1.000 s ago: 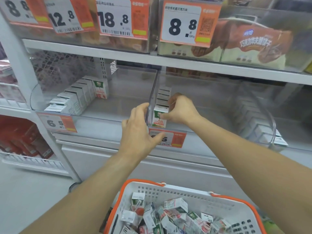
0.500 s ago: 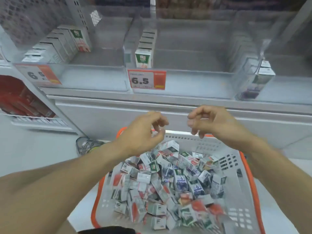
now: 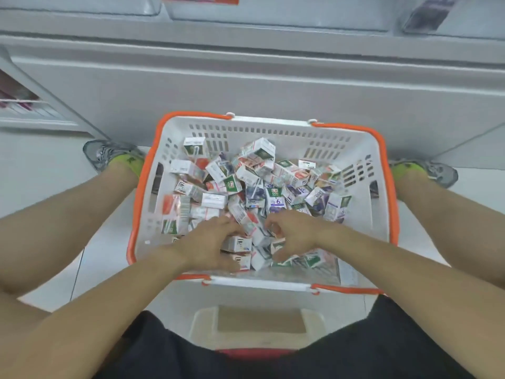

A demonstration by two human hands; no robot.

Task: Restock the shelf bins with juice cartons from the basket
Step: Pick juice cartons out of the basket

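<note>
A white basket with an orange rim (image 3: 388,187) stands on the floor between my feet, holding several small juice cartons (image 3: 276,199) in a loose heap, white with red, green and purple prints. Both hands are down in the near part of the heap. My left hand (image 3: 211,246) curls its fingers and thumb round a white carton (image 3: 238,244). Close beside it, my right hand (image 3: 293,232) curls over a carton with a green print (image 3: 277,244). The shelf bins (image 3: 82,8) show only as a strip at the top edge.
The grey base panel of the shelf unit (image 3: 246,77) rises just behind the basket. My shoes (image 3: 109,154) (image 3: 434,172) flank it left and right. A white stool top (image 3: 259,321) sits under me, near the basket's front rim. A lower shelf (image 3: 30,110) juts out at left.
My hands left the shelf bin, came down over the basket and have dropped into the carton heap. My view tilted from the shelf down to the basket.
</note>
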